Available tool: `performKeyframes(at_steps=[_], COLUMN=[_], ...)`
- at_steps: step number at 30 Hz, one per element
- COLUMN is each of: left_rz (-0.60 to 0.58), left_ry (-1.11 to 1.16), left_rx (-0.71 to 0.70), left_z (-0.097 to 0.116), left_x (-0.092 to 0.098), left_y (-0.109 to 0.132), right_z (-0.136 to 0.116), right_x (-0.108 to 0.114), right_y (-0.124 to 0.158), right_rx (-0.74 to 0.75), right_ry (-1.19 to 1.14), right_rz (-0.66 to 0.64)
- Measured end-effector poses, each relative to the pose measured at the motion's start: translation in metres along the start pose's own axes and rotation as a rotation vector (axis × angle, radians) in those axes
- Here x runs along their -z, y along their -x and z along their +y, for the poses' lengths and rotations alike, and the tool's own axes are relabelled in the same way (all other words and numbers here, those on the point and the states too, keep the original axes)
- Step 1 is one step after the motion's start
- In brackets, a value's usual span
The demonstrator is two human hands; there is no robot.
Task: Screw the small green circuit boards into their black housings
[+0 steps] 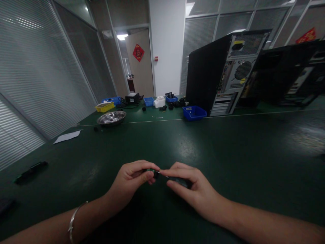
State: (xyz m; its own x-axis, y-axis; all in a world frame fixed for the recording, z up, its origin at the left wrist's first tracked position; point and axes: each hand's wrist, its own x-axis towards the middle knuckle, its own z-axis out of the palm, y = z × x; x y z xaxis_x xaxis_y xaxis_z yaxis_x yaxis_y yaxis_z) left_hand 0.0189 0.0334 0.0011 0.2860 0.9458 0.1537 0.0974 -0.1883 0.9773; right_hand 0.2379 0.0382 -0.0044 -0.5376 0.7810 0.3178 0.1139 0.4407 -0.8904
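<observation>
My left hand (130, 178) is closed, pinching a small green circuit board (151, 170) with a dark part on it between thumb and fingers. Most of the board is hidden behind the fingertips. Wrapped around the dark handle of a screwdriver (179, 181), my right hand (199, 186) lies just to the right. The thin metal shaft points left at the board, with the right index finger stretched along it. Whether the tip touches the board cannot be made out. Both hands are just above the green tabletop (157, 145).
A dark long piece with green ends (30, 172) lies at the left. Farther back are a white paper (67, 136), a steel bowl (111, 117), a yellow tray (105, 107), a blue bin (194, 113) and a black computer case (208, 74).
</observation>
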Motion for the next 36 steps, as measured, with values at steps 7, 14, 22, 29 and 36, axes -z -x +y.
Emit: performKeyframes(at_steps=[7, 14, 22, 29, 36], left_rz=[0.014, -0.016, -0.084, -0.144, -0.445], left_ry=[-0.022, -0.188, -0.027, -0.056, -0.41], left_rx=[0.001, -0.062, 0.045, 0.125, 0.241], left_z=[-0.002, 0.0, -0.001, -0.002, 0.016], left_x=[0.001, 0.002, 0.005, 0.01, -0.004], left_y=[0.001, 0.001, -0.001, -0.003, 0.008], right_z=[0.001, 0.003, 0.005, 0.007, 0.01], right_x=[-0.001, -0.001, 0.003, 0.009, 0.008], right_y=[0.0, 0.002, 0.002, -0.002, -0.003], right_rx=[-0.004, 0.035, 0.015, -0.051, -0.05], right_ry=[-0.002, 0.034, 0.009, -0.003, -0.017], right_rz=[0.002, -0.014, -0.029, 0.099, 0.107])
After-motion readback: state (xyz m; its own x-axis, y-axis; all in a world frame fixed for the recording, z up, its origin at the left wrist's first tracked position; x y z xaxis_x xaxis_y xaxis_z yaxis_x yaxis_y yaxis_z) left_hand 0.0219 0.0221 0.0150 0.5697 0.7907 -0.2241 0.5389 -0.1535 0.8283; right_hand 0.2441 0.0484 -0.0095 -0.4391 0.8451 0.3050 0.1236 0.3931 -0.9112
